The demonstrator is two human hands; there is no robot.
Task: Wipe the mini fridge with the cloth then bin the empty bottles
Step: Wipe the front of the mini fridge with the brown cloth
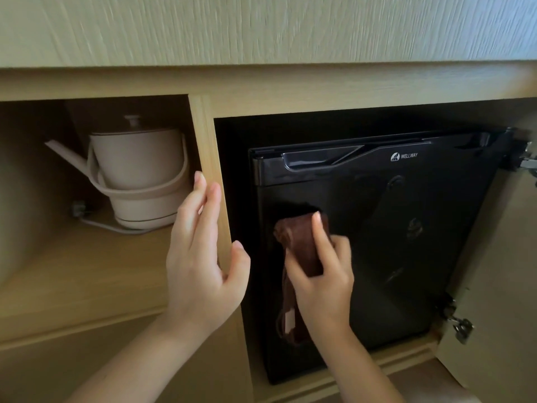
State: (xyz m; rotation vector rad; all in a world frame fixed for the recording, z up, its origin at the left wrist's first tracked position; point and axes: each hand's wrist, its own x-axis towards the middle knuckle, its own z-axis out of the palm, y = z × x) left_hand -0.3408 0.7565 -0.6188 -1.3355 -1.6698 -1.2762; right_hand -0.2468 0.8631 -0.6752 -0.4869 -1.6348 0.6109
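Observation:
A black mini fridge (406, 228) with its door closed stands inside the right cabinet bay. My right hand (322, 274) grips a brown cloth (302, 242) and holds it against the left part of the fridge door; the cloth's loose end hangs down below the hand. My left hand (200, 251) rests with straight fingers on the wooden divider post (209, 158) between the two bays, thumb on the fridge side. No bottles are in view.
A beige electric kettle (136, 175) with a cord sits in the left bay. The cabinet door (499, 286) stands open at the right on metal hinges (462, 327). A wooden counter edge runs across above both bays.

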